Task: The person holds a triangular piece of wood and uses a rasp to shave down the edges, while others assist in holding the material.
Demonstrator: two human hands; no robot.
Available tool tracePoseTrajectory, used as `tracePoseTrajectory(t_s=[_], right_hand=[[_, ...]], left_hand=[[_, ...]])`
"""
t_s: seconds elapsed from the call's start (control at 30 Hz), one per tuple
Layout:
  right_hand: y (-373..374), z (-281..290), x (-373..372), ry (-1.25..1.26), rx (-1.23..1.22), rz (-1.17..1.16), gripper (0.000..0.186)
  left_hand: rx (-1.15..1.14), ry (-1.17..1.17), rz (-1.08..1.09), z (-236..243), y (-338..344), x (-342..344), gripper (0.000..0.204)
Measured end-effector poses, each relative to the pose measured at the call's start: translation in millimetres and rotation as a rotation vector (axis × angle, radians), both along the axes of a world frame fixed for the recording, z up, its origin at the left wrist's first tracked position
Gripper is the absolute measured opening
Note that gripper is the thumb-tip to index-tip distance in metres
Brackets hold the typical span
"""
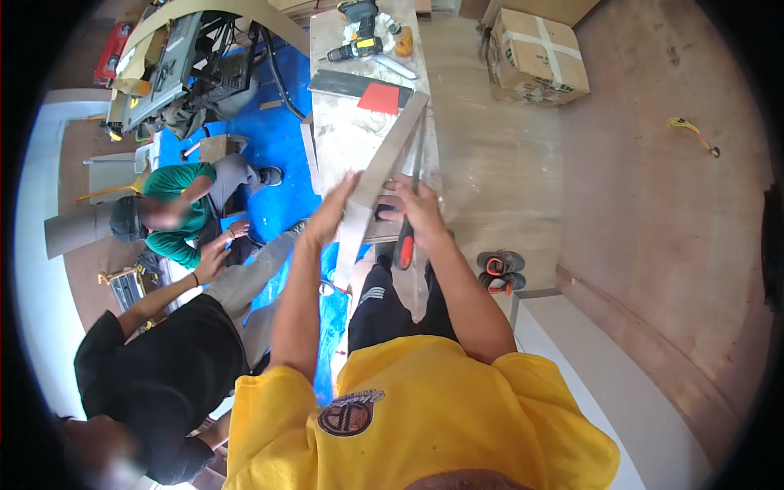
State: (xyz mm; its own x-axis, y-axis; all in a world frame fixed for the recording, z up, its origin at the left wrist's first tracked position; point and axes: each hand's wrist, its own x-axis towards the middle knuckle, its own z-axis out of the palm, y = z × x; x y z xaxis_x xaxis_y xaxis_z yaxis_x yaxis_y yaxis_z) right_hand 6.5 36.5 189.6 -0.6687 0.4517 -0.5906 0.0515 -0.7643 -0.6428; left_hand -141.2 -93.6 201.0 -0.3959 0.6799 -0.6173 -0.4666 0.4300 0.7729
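Observation:
A long, pale wooden strip (379, 167) slants from the workbench (335, 122) down toward my body. My left hand (336, 211) is closed around its left edge. My right hand (419, 211) lies just right of the strip, fingers bent toward it. A tool with a red and black handle (403, 247) sticks out below my right palm, and its slim dark shaft (418, 151) seems to run upward beyond the hand. The right grip is partly hidden, and I cannot tell the tool's exact kind.
On the bench's far end are cordless drills (355, 49), a dark flat strip (331, 82) and a red piece (379, 98). Two people (180, 204) are at my left near a blue sheet (278, 147). A taped cardboard box (539, 57) and shoes (501, 269) stand right.

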Motion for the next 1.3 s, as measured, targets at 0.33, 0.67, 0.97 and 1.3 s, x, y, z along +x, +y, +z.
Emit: tracePoseTrajectory(t_s=[0.33,0.67,0.97,1.3], right_hand=[[-27.0,-110.5,150.6,-0.449,0.158,-0.002,0.028],[-50.9,-149.7,248.8,-0.493,-0.067,0.021,0.031],[-76.3,-151.6,246.7,-0.361,-0.425,-0.175,0.061],[-26.9,-198.4,182.9,0.060,-0.534,-0.638,0.057]], left_hand=[[-0.709,0.999,-1.010,11.0,149.6,-4.4,0.076],[-0.690,1.154,-0.869,46.6,105.7,4.1,0.054],[-0.209,0.378,0.130,118.0,-18.5,0.6,0.060],[-0.030,-0.019,0.495,-76.9,-151.6,21.2,0.068]])
